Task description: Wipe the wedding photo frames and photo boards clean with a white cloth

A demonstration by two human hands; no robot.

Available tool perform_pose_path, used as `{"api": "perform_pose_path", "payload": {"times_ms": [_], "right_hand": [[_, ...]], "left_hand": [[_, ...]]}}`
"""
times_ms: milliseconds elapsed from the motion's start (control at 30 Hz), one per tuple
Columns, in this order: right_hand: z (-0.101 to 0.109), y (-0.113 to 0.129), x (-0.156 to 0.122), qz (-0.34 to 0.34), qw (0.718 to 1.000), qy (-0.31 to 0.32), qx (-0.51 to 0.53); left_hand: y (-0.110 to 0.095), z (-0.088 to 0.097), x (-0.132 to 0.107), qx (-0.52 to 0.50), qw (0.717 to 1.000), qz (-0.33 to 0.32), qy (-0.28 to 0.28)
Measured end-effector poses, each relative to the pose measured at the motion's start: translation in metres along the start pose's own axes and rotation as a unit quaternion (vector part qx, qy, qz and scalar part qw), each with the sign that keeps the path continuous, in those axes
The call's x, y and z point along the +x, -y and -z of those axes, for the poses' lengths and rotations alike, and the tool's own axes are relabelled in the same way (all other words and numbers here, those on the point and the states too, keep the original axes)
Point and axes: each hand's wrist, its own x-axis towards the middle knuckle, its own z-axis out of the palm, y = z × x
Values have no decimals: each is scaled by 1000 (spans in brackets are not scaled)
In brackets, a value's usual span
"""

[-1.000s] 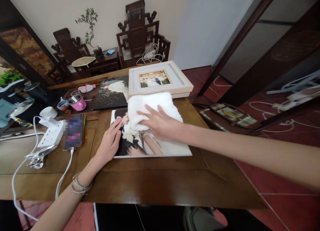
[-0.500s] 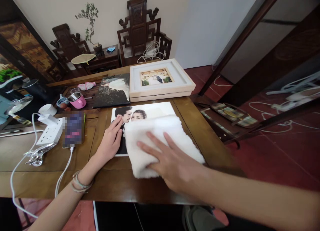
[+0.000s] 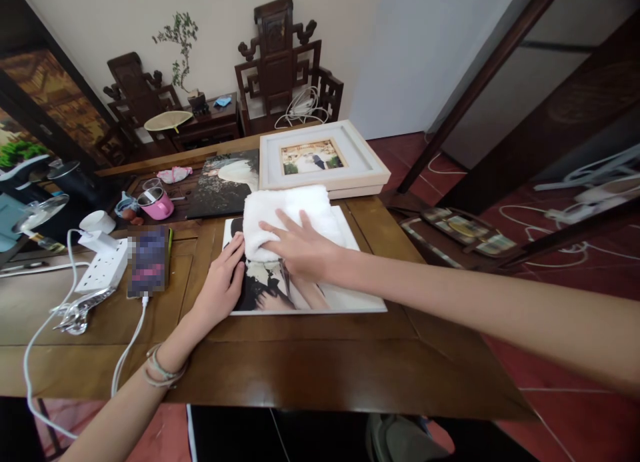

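The photo panel (image 3: pixel 280 292) lies flat on the table (image 3: pixel 300 369), printed side up, and everything else can be placed from it. Over its far half rests a folded white cloth (image 3: pixel 320 207), covering much of the print. The right hand (image 3: pixel 300 245) lies palm down on that cloth, fingers spread wide, its forearm crossing the panel's right side. The left hand (image 3: pixel 220 285) rests on the panel's left edge, fingers extended and close together, with bracelets (image 3: pixel 163 369) around the wrist. Just beyond the panel's far edge sits a pale framed picture (image 3: pixel 313 159); a dark picture (image 3: pixel 225 182) lies beyond the panel's far left corner, a pink mug (image 3: pixel 159 207) further left. To the panel's left is a phone (image 3: pixel 149 262) with a cable plugged in, and past it a white power strip (image 3: pixel 104 269).
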Motion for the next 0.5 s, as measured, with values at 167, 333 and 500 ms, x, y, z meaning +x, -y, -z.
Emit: {"api": "perform_pose_path", "payload": {"times_ms": [167,333,500], "right_hand": [[-6,37,-50,36,997,61,17],[-29,71,-101,92,993,-10,72],[-23,68,-98,109,991,24,68]], "left_hand": [[2,0,0,-2,1000,-3,9],[3,-2,-1,-8,1000,-2,-6],[3,-1,-1,-11,1000,-4,1]]}}
